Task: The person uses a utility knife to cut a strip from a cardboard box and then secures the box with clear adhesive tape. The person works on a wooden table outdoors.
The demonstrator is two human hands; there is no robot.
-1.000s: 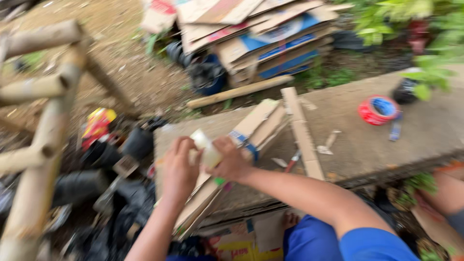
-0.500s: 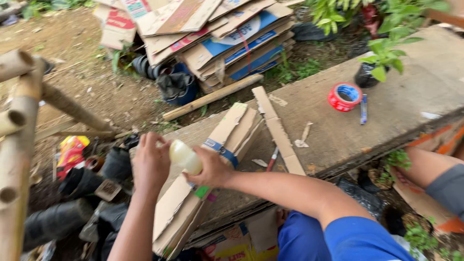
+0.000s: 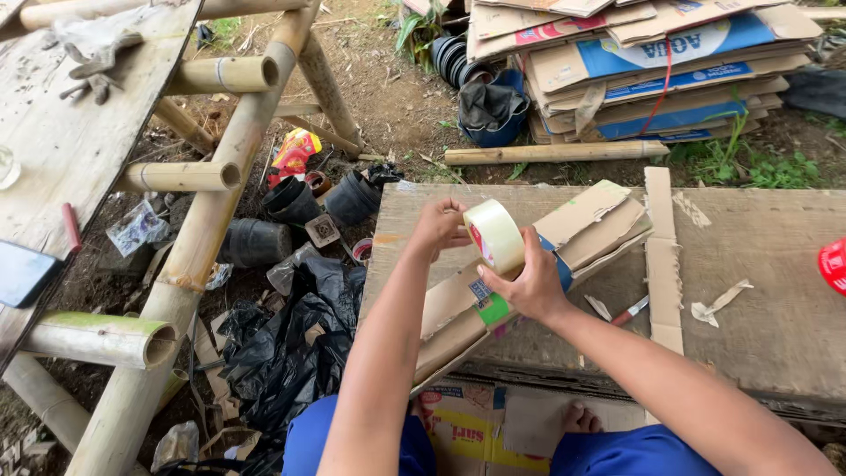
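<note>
A roll of clear packing tape (image 3: 494, 234) is gripped in my right hand (image 3: 530, 284) above a low wooden board (image 3: 758, 291). My left hand (image 3: 437, 226) pinches at the roll's left edge, fingers closed on it. Under both hands lies a stack of folded brown cardboard pieces (image 3: 564, 242), slanting from lower left to upper right across the board. A long cardboard strip (image 3: 661, 251) lies upright beside the stack. A small utility knife (image 3: 627, 310) rests on the board just right of my right wrist.
A bamboo frame (image 3: 211, 203) with a plank top (image 3: 70, 132) stands at left. Black plastic pots (image 3: 291, 203) and black bags (image 3: 282, 344) litter the ground. Stacked flattened cartons (image 3: 652, 62) sit behind a bamboo pole (image 3: 555, 153). A red object (image 3: 833, 264) shows at the right edge.
The view has swung left and closer, bringing the bamboo frame into sight. Both hands keep the tape roll over the cardboard stack, now held nearer the board's left end.
</note>
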